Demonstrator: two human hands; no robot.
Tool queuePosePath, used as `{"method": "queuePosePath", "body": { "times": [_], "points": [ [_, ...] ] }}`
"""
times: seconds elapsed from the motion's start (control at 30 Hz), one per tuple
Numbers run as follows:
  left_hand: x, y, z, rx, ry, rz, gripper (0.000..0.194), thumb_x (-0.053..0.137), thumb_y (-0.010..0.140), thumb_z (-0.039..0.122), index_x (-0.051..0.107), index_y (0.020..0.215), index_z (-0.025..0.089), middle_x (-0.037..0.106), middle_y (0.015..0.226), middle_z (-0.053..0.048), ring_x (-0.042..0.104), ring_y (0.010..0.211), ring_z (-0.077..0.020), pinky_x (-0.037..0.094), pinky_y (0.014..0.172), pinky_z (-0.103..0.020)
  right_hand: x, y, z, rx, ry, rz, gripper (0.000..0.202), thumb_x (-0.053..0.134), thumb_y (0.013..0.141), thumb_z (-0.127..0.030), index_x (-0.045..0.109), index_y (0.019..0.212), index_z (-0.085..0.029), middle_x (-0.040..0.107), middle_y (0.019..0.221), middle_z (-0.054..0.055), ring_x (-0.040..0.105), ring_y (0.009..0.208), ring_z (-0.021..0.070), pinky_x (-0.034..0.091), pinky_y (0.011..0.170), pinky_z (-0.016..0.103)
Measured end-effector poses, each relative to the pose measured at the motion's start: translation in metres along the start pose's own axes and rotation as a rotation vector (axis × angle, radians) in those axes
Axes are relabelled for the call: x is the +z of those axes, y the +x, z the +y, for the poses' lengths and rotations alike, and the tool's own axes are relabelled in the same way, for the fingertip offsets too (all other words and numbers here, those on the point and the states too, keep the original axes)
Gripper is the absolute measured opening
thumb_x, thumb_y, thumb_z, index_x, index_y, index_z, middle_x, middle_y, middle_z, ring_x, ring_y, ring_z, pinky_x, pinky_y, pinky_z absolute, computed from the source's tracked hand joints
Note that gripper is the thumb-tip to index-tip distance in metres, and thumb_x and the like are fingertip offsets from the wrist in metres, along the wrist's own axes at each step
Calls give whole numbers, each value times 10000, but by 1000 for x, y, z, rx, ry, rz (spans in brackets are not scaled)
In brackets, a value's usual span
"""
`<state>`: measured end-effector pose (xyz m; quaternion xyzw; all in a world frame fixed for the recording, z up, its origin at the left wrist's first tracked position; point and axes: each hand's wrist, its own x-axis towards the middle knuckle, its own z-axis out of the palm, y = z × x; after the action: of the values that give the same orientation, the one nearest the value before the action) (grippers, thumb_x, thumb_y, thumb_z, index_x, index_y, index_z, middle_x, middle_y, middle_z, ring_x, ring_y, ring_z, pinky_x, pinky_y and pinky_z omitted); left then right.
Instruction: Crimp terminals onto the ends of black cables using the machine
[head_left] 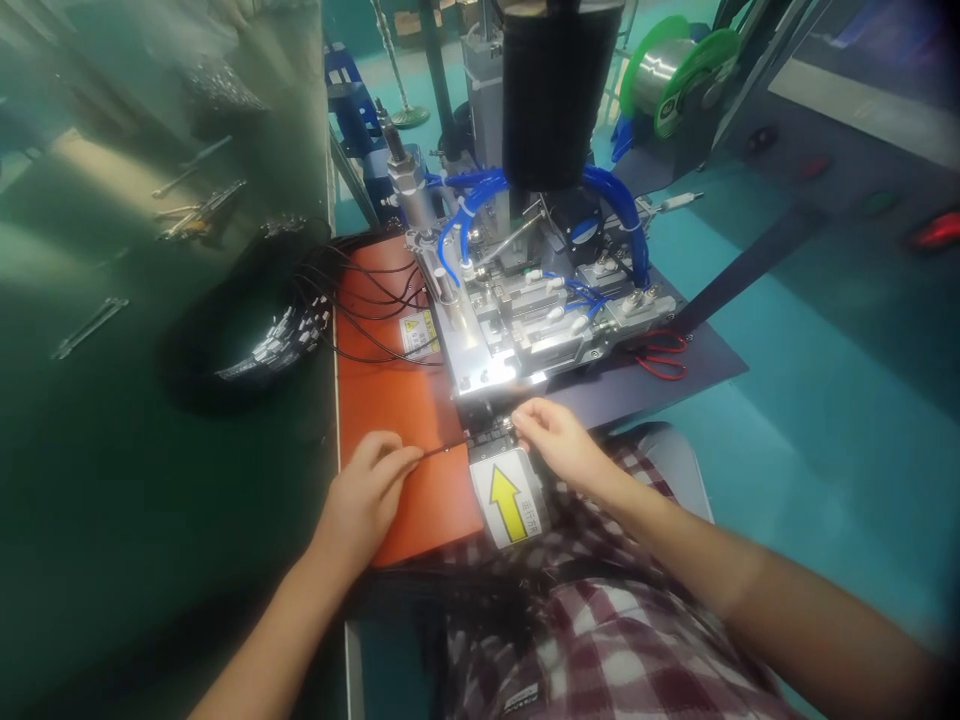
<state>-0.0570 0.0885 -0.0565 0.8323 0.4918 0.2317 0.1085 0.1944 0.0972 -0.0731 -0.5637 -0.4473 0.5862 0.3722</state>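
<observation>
A thin black cable (442, 450) runs from the fingers of my left hand (375, 480) to the small fixture (491, 436) at the front of the machine. My left thumb and fingers are pinched on it above the orange board. At the fixture's right end, my right hand (551, 435) has its fingertips closed on a small piece, too small to make out. Just below the fixture is a white plate with a yellow arrow (507, 505). Behind it stands the metal machine (487, 350), with blue air hoses (484, 195).
A coil of black cables (247, 330) with shiny ends lies on the dark green tabletop (112, 500) at left. An orange board (390, 400) lies under the machine's left side. A green wire spool (667, 75) hangs at the back right. A black cylinder (559, 95) overhangs the machine.
</observation>
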Motion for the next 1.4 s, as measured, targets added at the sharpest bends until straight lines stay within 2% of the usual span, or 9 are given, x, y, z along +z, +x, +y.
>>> {"method": "queuePosePath", "body": {
  "times": [0.27,0.47,0.57,0.7,0.8,0.9,1.07,1.2,1.4],
  "points": [
    [0,1,0,67,8,4,212,453,924,184,662,894,193,675,862,-44,650,784,-133,533,725,-221,-12,-7,10,4,65,47,305,529,828,-469,542,768,-170,568,721,-19,506,587,101,413,661,276],
    [0,-4,-2,98,92,8,281,410,919,146,685,932,202,667,900,-54,637,825,-142,529,728,-231,-36,-38,29,66,-8,101,336,511,852,-490,546,729,-179,510,583,-34,476,582,124,364,616,268],
    [0,-12,2,92,178,44,301,423,908,128,703,977,213,648,924,-75,606,867,-183,520,773,-311,-48,-53,41,104,-53,115,346,514,850,-510,559,757,-180,520,581,-27,464,563,127,350,574,262],
    [6,-24,11,64,264,76,348,405,901,95,678,1094,193,616,960,-102,573,856,-199,511,723,-326,-70,-69,69,132,-131,159,399,472,839,-566,550,746,-186,505,551,-26,467,529,133,365,545,266],
    [12,-28,14,54,286,91,366,367,907,84,667,1103,159,601,968,-107,577,866,-190,509,707,-294,-91,-80,101,103,-235,248,396,455,826,-587,520,757,-202,507,571,-25,512,555,150,407,576,280],
    [14,-27,15,43,302,90,348,376,910,110,674,1085,154,607,952,-95,580,860,-184,506,734,-288,-112,-90,138,72,-376,329,371,435,835,-573,522,830,-212,500,555,-34,489,504,160,378,532,287],
    [12,-26,19,-6,307,74,340,391,903,162,689,1065,175,630,954,-83,579,877,-199,495,772,-306,-125,-105,187,-6,-565,260,245,478,818,-451,552,829,-217,635,700,20,569,601,184,429,616,309],
    [13,-25,24,-43,294,76,356,378,899,190,693,1064,183,628,957,-84,579,903,-212,486,775,-314,-126,-113,202,-25,-683,190,180,503,825,-383,585,839,-223,668,765,19,587,647,182,418,636,294],
    [11,-26,27,-41,331,85,352,389,891,191,704,1046,162,643,966,-93,600,891,-212,500,764,-308,-127,-120,202,-56,-753,201,210,456,859,-391,576,839,-220,669,741,19,609,621,183,426,607,286]
  ]
}}
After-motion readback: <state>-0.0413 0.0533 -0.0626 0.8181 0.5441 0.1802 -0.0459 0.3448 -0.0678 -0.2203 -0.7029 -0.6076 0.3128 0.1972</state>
